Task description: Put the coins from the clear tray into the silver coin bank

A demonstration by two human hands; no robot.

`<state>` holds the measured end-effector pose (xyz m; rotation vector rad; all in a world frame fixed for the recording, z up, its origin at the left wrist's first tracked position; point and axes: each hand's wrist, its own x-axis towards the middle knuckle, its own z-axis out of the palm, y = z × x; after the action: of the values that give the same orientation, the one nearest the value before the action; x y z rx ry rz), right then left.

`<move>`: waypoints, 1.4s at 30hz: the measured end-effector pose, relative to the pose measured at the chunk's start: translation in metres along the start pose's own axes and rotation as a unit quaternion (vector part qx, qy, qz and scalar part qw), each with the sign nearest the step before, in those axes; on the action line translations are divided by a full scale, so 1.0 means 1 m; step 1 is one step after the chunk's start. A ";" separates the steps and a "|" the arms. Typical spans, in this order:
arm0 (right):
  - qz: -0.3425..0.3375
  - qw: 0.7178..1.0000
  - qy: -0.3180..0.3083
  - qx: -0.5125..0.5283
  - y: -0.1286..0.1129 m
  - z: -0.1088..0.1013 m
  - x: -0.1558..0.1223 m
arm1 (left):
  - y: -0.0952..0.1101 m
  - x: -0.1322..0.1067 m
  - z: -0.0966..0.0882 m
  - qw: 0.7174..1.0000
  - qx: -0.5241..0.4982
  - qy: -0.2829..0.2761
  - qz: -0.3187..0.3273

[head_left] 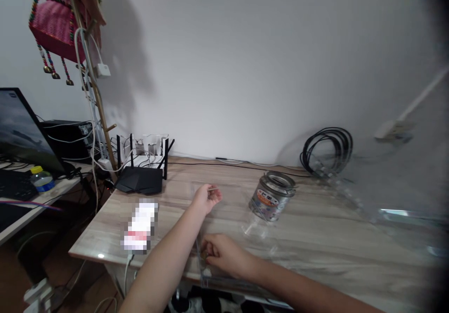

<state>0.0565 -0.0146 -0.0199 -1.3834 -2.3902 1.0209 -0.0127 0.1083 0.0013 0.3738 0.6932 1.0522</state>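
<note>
My left hand (206, 198) reaches out over the wooden table (315, 238), fingers pinched on a small thin object I cannot name. My right hand (220, 253) rests nearer the table's front edge, fingers curled on something small and brownish that is mostly hidden. Both hands lie at a clear plastic sheet or bag (252, 229) spread on the tabletop. A metal tin (271, 197) with a printed label lies tilted on its side to the right of my left hand, its open mouth facing up and back.
A black router (140, 178) with antennas and a power strip stand at the table's back left. A coil of black cable (328, 151) leans on the wall. A blurred packet (139, 225) lies front left. A monitor (21, 130) and a water bottle (41, 178) occupy a side desk.
</note>
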 end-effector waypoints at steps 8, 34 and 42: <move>-0.019 0.999 0.014 -0.041 0.000 0.000 -0.002 | 0.000 -0.002 0.000 1.000 0.006 0.003 0.006; -0.076 0.992 -0.041 -0.091 -0.018 -0.015 -0.002 | 0.001 0.000 0.000 1.000 0.008 0.003 -0.013; -0.028 0.999 -0.013 -0.015 -0.001 -0.009 0.005 | 0.000 0.002 0.000 1.000 -0.010 0.001 -0.013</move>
<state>0.0575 -0.0062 -0.0137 -1.3129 -2.4588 0.9979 -0.0120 0.1095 0.0005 0.3455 0.6878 1.0337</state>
